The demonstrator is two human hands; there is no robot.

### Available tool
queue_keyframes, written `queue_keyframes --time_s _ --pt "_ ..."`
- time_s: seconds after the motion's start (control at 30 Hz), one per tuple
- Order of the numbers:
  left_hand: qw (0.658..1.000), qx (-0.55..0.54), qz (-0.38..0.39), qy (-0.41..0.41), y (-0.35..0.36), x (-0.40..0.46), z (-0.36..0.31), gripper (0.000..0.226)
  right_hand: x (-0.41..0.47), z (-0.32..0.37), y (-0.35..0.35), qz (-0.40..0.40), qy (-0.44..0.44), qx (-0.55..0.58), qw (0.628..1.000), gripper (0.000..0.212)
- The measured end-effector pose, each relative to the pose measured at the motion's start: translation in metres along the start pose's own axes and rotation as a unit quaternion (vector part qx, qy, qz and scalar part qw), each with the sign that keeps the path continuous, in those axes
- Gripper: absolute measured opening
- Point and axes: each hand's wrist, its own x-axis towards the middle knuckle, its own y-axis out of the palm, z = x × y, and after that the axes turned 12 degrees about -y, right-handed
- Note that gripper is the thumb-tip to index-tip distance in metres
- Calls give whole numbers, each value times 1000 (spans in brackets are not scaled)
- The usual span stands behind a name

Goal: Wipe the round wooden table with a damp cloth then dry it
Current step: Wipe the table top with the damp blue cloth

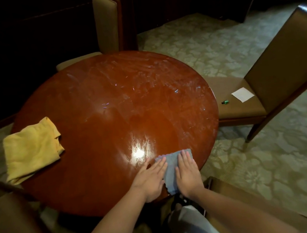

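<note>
Dim room, pale carpet [253,151] with a leafy damask pattern. Round wooden table [100,128]: glossy red-brown veneer, one bright light glare near the front edge, streaky smear marks across the far and right part of the top.

Grey cloth [171,170], thin, with a scalloped edge, lies flat on the table at the near rim. Both hands are on it, fingers straight and together, palms down. Left hand [150,180] covers the cloth's left edge, partly on bare wood. Right hand [188,173] presses the cloth's right side. Neither hand curls around anything.

Yellow cloth [32,148], thicker, soft, loosely folded, sits at the left edge of the table and overhangs the rim, well apart from the hands.

Tan upholstered chairs with dark wood frames stand around the table. Right chair [273,70] has a white paper square [243,94] and a small green object [225,102] on its seat.
</note>
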Motion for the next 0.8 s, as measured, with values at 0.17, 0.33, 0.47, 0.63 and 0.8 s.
queue_keyframes --time_s 0.17,0.33,0.47,0.63,0.8 --pt "1000 3 10 2 -5 12 -1 58 12 -4 2 -26 47 -5 999 95" --pt "1000 19 17 9 -19 38 -8 57 28 -24 -5 -25 60 -41 997 92" --pt "999 22 16 22 -28 62 -16 57 43 -43 -15 -47 65 -64 995 67" --pt "1000 3 10 27 -41 99 -26 58 65 -66 -27 -53 72 -55 995 63" --pt "999 9 -7 35 -55 145 -36 59 96 -107 -44 -38 62 -73 995 71"
